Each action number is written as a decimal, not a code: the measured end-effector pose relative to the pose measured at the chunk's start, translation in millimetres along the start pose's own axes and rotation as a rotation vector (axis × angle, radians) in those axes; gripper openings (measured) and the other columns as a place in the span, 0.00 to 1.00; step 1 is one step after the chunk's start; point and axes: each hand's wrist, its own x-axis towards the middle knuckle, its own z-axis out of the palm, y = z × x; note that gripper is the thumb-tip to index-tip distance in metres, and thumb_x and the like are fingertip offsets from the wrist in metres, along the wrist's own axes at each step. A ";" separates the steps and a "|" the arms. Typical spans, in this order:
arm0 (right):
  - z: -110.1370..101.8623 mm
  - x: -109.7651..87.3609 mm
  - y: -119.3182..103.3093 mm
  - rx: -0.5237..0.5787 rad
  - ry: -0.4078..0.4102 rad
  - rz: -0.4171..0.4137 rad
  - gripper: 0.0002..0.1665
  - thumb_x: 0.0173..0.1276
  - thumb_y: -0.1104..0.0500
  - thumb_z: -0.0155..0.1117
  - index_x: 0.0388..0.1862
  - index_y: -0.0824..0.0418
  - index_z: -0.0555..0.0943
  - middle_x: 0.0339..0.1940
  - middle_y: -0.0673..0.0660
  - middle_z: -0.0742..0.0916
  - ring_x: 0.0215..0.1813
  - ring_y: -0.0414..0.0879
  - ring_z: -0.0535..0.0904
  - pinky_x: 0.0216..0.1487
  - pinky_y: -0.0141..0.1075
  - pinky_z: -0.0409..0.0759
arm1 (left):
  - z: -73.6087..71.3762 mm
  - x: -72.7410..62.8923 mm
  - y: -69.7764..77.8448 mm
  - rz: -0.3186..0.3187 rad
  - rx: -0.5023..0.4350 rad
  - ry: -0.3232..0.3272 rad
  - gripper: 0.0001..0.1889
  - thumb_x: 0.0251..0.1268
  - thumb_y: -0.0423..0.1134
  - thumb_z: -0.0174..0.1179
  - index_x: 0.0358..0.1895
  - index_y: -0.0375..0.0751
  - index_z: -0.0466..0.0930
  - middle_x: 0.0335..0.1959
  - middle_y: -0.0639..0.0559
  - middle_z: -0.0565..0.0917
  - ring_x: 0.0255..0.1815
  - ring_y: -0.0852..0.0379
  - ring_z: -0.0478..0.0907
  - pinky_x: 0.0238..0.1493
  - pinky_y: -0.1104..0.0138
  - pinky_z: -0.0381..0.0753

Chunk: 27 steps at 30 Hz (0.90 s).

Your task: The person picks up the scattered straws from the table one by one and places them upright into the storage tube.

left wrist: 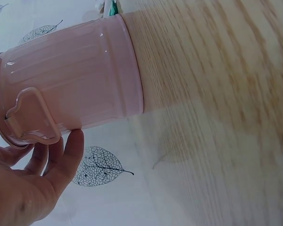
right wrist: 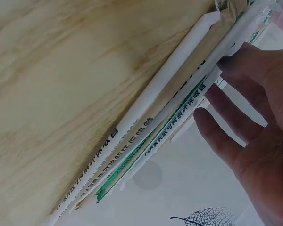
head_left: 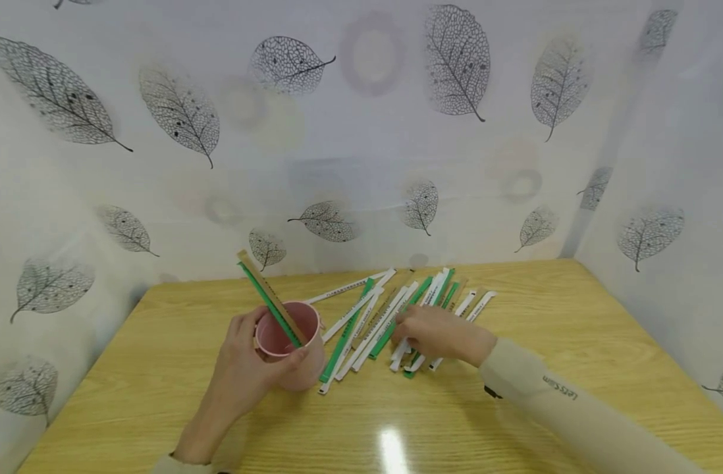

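A small pink bucket (head_left: 307, 374) stands upright on the table, gripped by my left hand (head_left: 240, 361), whose thumb lies along the near rim. One green wrapped straw (head_left: 265, 297) and one brown wrapped straw (head_left: 256, 268) lean out of it towards the left. My right hand (head_left: 437, 331) reaches down into the right part of a spread of paper-wrapped straws. Seen from the right wrist, its fingertips (right wrist: 228, 63) touch a white wrapped straw (right wrist: 179, 101) at the edge of a bunch. Whether they pinch it is unclear. The left wrist view shows a bracket (left wrist: 37, 115) on the bucket's side.
Several white, green and brown wrapped straws (head_left: 345, 342) lie slanting across the wooden table (head_left: 160, 368), many overlapping. The nearest lie close beside the bucket's right side. A leaf-patterned cloth (head_left: 361, 151) hangs behind the table and at both sides.
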 end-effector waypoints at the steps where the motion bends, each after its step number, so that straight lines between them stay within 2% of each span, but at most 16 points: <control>1: 0.6 -0.2 0.2 -0.004 0.000 -0.004 0.14 0.65 0.71 0.69 0.40 0.52 0.91 0.39 0.48 0.89 0.43 0.44 0.85 0.47 0.35 0.86 | 0.0 -0.1 0.2 0.001 0.001 0.001 0.46 0.54 0.58 0.76 0.71 0.36 0.67 0.61 0.38 0.71 0.59 0.37 0.78 0.52 0.46 0.87; 5: 3.2 -1.7 1.1 -0.020 0.006 -0.014 0.14 0.66 0.71 0.68 0.40 0.53 0.91 0.38 0.47 0.89 0.43 0.42 0.85 0.47 0.33 0.85 | 0.3 -0.5 0.5 0.007 0.005 0.007 0.46 0.53 0.57 0.77 0.70 0.36 0.67 0.61 0.38 0.71 0.59 0.38 0.79 0.52 0.46 0.87; 9: 3.0 -3.3 0.9 -0.057 0.066 -0.055 0.14 0.65 0.71 0.68 0.42 0.55 0.90 0.41 0.50 0.91 0.43 0.43 0.87 0.49 0.33 0.86 | 0.4 -0.7 0.5 0.008 0.008 0.009 0.46 0.53 0.57 0.77 0.70 0.36 0.67 0.61 0.38 0.71 0.59 0.38 0.79 0.52 0.47 0.87; 14: -2.0 -2.8 0.5 -0.129 0.291 -0.182 0.17 0.63 0.71 0.71 0.48 0.57 0.88 0.44 0.52 0.91 0.45 0.43 0.88 0.47 0.32 0.86 | 0.0 -0.4 1.3 0.007 0.010 0.009 0.46 0.54 0.57 0.76 0.71 0.36 0.67 0.61 0.38 0.72 0.58 0.39 0.79 0.52 0.48 0.86; 18: -11.2 0.0 -0.8 -0.122 0.479 -0.255 0.20 0.62 0.71 0.73 0.53 0.58 0.87 0.44 0.51 0.90 0.44 0.41 0.86 0.42 0.28 0.84 | 1.0 -0.8 0.6 0.010 0.007 0.012 0.46 0.53 0.57 0.77 0.71 0.37 0.67 0.61 0.38 0.72 0.58 0.39 0.79 0.51 0.49 0.86; 24: -28.6 5.7 -2.3 -0.029 0.628 -0.285 0.28 0.59 0.75 0.73 0.59 0.62 0.82 0.43 0.54 0.88 0.34 0.39 0.81 0.32 0.26 0.79 | 1.6 -1.3 -0.5 0.015 0.001 0.008 0.46 0.54 0.57 0.77 0.71 0.36 0.67 0.61 0.38 0.71 0.58 0.39 0.79 0.51 0.49 0.87; 27: -38.7 12.3 -3.0 0.066 0.694 -0.290 0.30 0.58 0.77 0.72 0.60 0.66 0.81 0.44 0.57 0.89 0.35 0.42 0.84 0.34 0.26 0.82 | 1.4 -1.0 -1.2 0.016 0.005 0.012 0.47 0.54 0.57 0.77 0.71 0.36 0.67 0.61 0.38 0.71 0.58 0.38 0.79 0.51 0.48 0.87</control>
